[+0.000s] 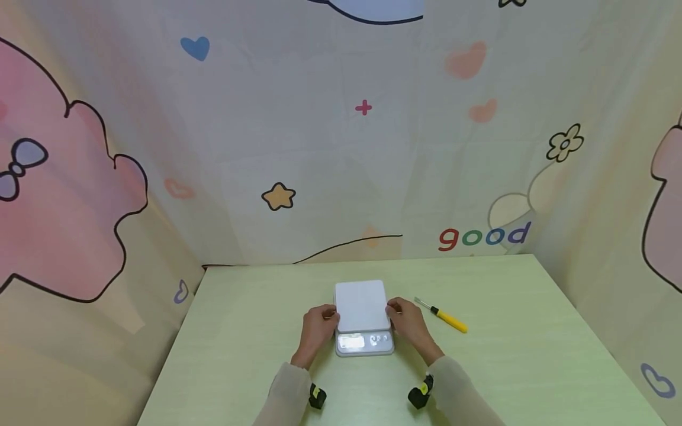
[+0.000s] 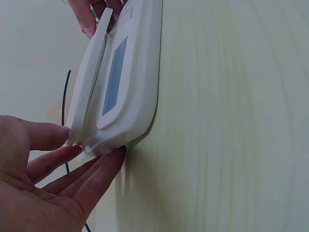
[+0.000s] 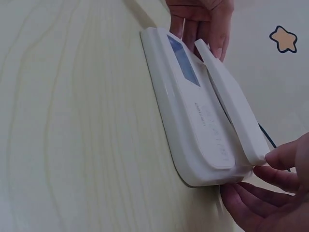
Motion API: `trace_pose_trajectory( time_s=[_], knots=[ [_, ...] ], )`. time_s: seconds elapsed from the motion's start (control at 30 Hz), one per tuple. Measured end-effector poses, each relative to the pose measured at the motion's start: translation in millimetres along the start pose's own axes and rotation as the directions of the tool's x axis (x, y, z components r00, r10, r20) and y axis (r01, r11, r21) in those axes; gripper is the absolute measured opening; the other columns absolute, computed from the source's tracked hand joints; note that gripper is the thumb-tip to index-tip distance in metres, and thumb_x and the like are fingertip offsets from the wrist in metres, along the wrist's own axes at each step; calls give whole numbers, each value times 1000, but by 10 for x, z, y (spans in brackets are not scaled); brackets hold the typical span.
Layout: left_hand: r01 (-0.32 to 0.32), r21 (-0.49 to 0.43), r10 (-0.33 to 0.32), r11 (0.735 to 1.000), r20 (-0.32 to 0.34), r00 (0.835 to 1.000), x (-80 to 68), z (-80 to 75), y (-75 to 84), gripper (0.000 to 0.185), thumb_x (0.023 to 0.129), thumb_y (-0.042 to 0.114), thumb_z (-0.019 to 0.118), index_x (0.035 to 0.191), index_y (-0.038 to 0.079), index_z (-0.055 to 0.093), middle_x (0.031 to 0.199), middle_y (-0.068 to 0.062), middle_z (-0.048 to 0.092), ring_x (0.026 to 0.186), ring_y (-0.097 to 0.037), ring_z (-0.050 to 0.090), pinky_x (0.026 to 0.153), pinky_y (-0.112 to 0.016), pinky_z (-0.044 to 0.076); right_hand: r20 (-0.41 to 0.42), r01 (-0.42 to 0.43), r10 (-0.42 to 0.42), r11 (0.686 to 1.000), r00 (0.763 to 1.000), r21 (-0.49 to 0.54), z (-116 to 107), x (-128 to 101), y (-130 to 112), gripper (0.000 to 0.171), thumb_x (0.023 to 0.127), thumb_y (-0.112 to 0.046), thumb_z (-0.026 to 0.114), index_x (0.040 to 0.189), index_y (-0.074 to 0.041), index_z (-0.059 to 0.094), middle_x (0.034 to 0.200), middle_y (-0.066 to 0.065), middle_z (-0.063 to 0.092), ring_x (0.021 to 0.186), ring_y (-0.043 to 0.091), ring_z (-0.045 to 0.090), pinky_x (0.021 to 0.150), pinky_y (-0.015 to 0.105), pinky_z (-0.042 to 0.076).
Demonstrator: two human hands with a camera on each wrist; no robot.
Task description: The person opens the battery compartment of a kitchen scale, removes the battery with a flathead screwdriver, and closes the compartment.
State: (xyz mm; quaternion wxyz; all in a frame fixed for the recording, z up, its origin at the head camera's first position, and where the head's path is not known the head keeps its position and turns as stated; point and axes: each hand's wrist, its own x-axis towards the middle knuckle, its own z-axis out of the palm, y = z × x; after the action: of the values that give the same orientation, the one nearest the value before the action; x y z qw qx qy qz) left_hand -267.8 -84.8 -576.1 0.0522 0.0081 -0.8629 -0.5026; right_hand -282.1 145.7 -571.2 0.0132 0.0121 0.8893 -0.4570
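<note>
A white digital kitchen scale (image 1: 361, 305) lies flat on the pale green table (image 1: 240, 331), its lit display facing me. My left hand (image 1: 318, 324) holds its left side and my right hand (image 1: 407, 319) holds its right side. In the left wrist view the left hand (image 2: 43, 179) has its thumb at the corner of the weighing plate and its fingers against the edge of the scale (image 2: 130, 72). In the right wrist view the right hand (image 3: 270, 193) pinches the scale (image 3: 193, 111) the same way, and the left hand (image 3: 203, 19) shows at the far end.
A screwdriver (image 1: 447, 318) with a yellow handle lies on the table just right of my right hand. Cartoon-printed cloth walls (image 1: 341, 148) close in the table at the back and on both sides.
</note>
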Motion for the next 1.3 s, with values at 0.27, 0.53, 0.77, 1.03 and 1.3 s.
trace_pose_trajectory(
  time_s=[0.27, 0.53, 0.77, 1.03, 1.3],
  knots=[
    [49, -47, -48, 998, 33, 998, 9, 1, -16, 22, 88, 11, 68, 108, 2, 72, 100, -16, 73, 90, -24, 69, 70, -31, 57, 57, -118, 110, 980, 992, 162, -20, -12, 3, 28, 95, -15, 60, 119, 0, 63, 117, 19, 67, 88, 19, 69, 77, 33, 59],
    [136, -123, -126, 983, 83, 989, 36, -24, -12, 32, 89, 12, 69, 121, 5, 67, 108, -18, 70, 88, -22, 70, 68, -31, 58, 66, -149, 139, 968, 988, 202, -54, -17, -25, 33, 94, -14, 63, 125, -1, 61, 120, 21, 65, 95, 24, 69, 78, 34, 59],
    [172, -207, -153, 963, 103, 983, 44, -53, 20, 47, 89, 8, 67, 135, 2, 57, 117, -22, 67, 98, -27, 70, 71, -35, 60, 86, -159, 144, 966, 986, 204, -104, -44, -84, 42, 95, -16, 62, 134, -2, 57, 129, 20, 61, 109, 30, 64, 82, 33, 59],
    [194, -202, -173, 960, 114, 978, 42, -91, 60, 50, 89, 10, 67, 137, 3, 55, 121, -18, 66, 96, -23, 69, 75, -34, 60, 98, -153, 134, 963, 986, 221, -125, -66, -134, 43, 96, -16, 62, 136, -2, 55, 132, 19, 60, 112, 32, 64, 84, 34, 58],
    [162, -240, -134, 957, 128, 983, 15, -167, 119, 52, 89, 11, 66, 139, 3, 53, 123, -16, 63, 103, -24, 66, 79, -36, 59, 95, -122, 101, 961, 990, 247, -174, -96, -190, 44, 95, -14, 63, 138, -4, 54, 132, 17, 59, 112, 30, 64, 87, 35, 57]
  ],
)
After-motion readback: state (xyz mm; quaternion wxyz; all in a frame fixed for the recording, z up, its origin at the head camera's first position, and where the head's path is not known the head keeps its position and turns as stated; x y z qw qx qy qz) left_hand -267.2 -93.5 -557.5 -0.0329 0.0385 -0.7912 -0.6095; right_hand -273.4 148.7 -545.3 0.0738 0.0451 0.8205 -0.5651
